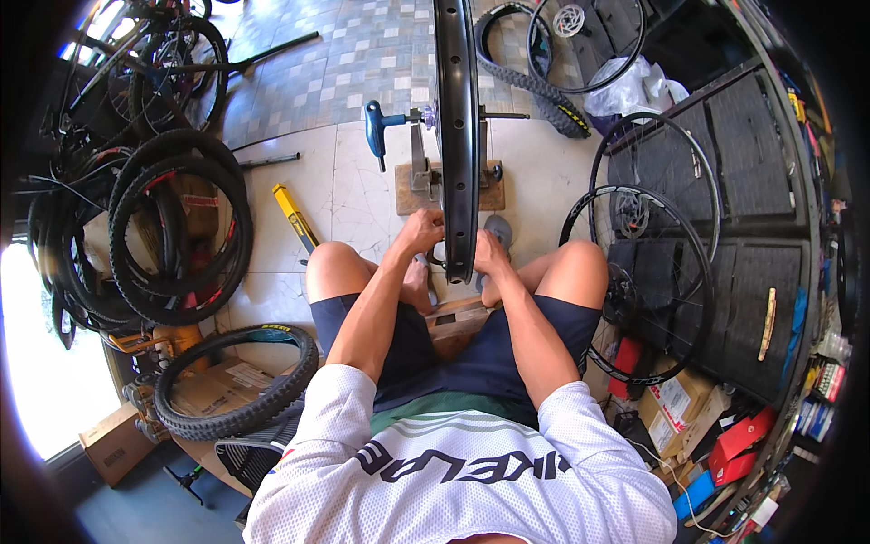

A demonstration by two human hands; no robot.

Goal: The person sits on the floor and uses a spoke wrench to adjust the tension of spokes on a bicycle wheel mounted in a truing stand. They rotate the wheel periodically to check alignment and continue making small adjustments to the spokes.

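A black bicycle rim (459, 136) stands upright in front of me, edge-on, with holes along its inner channel. It sits in a metal wheel stand (419, 163) on a wooden base block (494, 196). Low on the rim's left side, my left hand (424, 230) is closed, its fingertips against the rim. On the other side my right hand (490, 252) is curled close to the rim, partly covered by it. What the fingers of either hand pinch is too small or hidden to make out. A blue-handled tool (382, 122) is at the stand's axle, left of the rim.
Mountain bike tyres (240, 227) are piled on the left, and another tyre (172, 399) lies on cardboard nearer me. A yellow box (292, 214) rests on the floor by my left knee. Spoked wheels (698, 272) lean against dark drawers (757, 299) on the right.
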